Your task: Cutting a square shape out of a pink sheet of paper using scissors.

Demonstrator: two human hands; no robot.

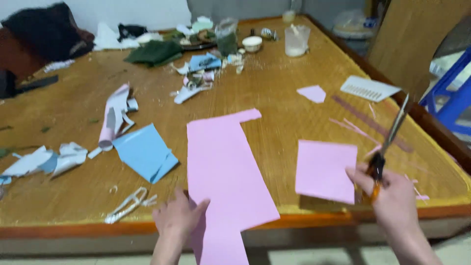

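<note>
Two hands work at the near edge of the wooden table (294, 105). The left hand (177, 216), fingers spread, pinches the lower left edge of a large pink sheet (221, 167), which lies flat mid-table and hangs over the near edge beside the wrist. The right hand (392, 194) is closed around the orange handles of a pair of scissors (390, 142), blades pointing up and away, and its thumb and fingers also grip the right edge of a smaller pink square (325, 169) near the near right corner. Thin pink strips (355, 128) lie just beyond that square. Toward the far edge stand a clear plastic cup (296, 40) with something white at its bottom and a small white bowl (252, 43); its contents cannot be made out. A blue folded sheet (144, 152) lies left of the large pink sheet.
</note>
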